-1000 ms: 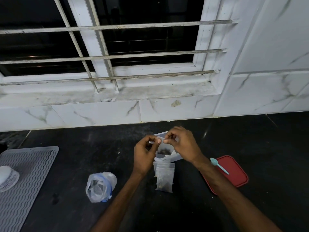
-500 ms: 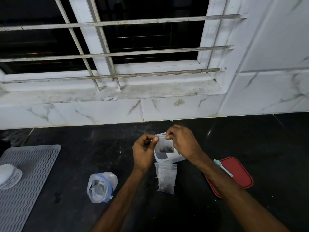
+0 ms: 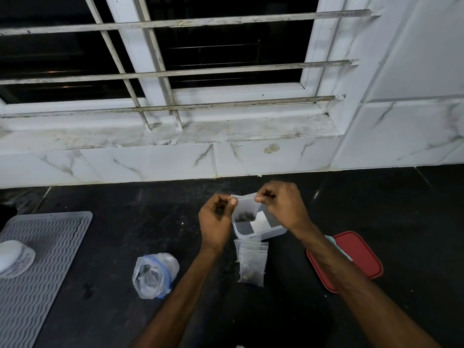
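A small clear zip bag (image 3: 244, 208) with dark bits at its bottom hangs above a clear plastic container (image 3: 266, 231) on the black counter. My left hand (image 3: 216, 222) pinches the bag's top left corner. At the top right corner, my right hand (image 3: 283, 205) pinches the same edge. A stack of filled small zip bags (image 3: 252, 263) lies flat just in front of the container.
A crumpled larger plastic bag (image 3: 155, 275) with a blue strip sits left of my forearms. To the right lies a red lid (image 3: 361, 257), with a teal spoon (image 3: 331, 241) on it partly hidden by my arm. A grey ribbed mat (image 3: 42, 262) holding a white object (image 3: 12, 258) covers the left counter.
The two hands have drawn apart along the bag's top edge, so the bag now hangs wider between them. The view has shifted slightly.
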Demonstrator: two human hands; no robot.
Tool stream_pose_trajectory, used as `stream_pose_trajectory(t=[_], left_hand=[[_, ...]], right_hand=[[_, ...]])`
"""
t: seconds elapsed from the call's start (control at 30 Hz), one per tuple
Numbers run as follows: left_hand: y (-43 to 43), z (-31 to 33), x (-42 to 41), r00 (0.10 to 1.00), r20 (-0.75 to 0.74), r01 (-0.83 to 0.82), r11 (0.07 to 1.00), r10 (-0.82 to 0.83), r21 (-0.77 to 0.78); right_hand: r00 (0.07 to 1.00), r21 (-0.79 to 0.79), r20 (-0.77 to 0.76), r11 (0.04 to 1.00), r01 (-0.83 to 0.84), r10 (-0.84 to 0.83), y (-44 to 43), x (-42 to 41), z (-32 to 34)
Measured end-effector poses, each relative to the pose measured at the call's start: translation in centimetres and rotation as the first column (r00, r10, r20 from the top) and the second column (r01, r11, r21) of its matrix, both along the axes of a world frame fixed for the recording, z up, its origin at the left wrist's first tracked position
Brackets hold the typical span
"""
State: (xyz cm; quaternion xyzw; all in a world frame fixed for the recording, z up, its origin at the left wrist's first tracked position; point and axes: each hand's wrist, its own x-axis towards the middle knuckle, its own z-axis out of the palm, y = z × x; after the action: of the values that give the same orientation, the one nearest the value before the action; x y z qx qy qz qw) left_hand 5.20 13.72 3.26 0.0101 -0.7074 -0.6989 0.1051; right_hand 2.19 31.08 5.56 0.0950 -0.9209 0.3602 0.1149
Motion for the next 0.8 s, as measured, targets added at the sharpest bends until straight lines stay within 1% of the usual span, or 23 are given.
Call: stream_pose_trajectory(t=[0.1, 0.13, 0.23, 0.37, 0.4, 0.47, 0.53, 0.57, 0.63, 0.73, 0.8], left_hand=[[0.0, 0.2, -0.2, 0.999, -0.021, -0.026, 0.999, 0.025, -0.044], [0.0, 0.0, -0.3, 0.999, -0.022, -0.025, 0.998, 0.023, -0.057], [0.2, -0.3, -0.4, 1.0, -0.02, -0.008, 0.996, 0.007, -0.085], [0.3, -0.6, -0.3, 0.999, -0.007, 0.034, 0.996, -0.034, -0.079], [0.3, -0.8, -0.3, 0.999, -0.005, 0.039, 0.996, -0.04, -0.074], [0.3, -1.2, -0.4, 0.999, 0.013, 0.042, 0.998, -0.042, -0.047], [0.1, -1.7, -0.8, 0.997, 0.047, 0.059, 0.997, -0.057, -0.047], [-0.1, -2.0, -1.0, 0.995, 0.071, 0.069, 0.995, -0.063, -0.074], [-1.1, -2.9, -1.3, 0.991, 0.121, 0.072, 0.99, -0.057, -0.124], [-2.5, -3.8, -1.2, 0.984, 0.178, 0.027, 0.992, -0.005, -0.123], [-3.4, -4.3, -0.8, 0.979, 0.201, 0.006, 0.992, 0.02, -0.127]], right_hand=[[0.994, 0.089, 0.08, 0.993, -0.076, 0.069, 0.0, -0.1, 0.2], [0.991, 0.095, 0.087, 0.99, -0.108, 0.1, -0.2, 0.0, 0.3], [0.993, 0.073, 0.03, 0.991, -0.112, 0.11, -1.0, -0.1, 0.0], [0.994, 0.144, -0.089, 0.988, -0.057, 0.07, -1.1, 0.4, -0.3], [0.994, 0.148, -0.093, 0.988, -0.04, 0.054, -1.0, 0.5, -0.4], [0.998, 0.101, -0.022, 0.994, -0.049, 0.052, -0.8, 0.4, -0.6], [0.991, 0.04, 0.067, 0.992, -0.123, 0.12, -0.2, -0.2, -0.8], [0.984, 0.037, 0.102, 0.988, -0.152, 0.147, 0.2, -0.6, -1.0], [0.978, 0.082, 0.142, 0.983, -0.164, 0.151, 0.7, -1.3, -1.4], [0.978, 0.196, 0.173, 0.969, -0.153, 0.119, 0.9, -2.5, -2.6], [0.979, 0.274, 0.161, 0.947, -0.164, 0.123, 0.4, -3.2, -3.7]])
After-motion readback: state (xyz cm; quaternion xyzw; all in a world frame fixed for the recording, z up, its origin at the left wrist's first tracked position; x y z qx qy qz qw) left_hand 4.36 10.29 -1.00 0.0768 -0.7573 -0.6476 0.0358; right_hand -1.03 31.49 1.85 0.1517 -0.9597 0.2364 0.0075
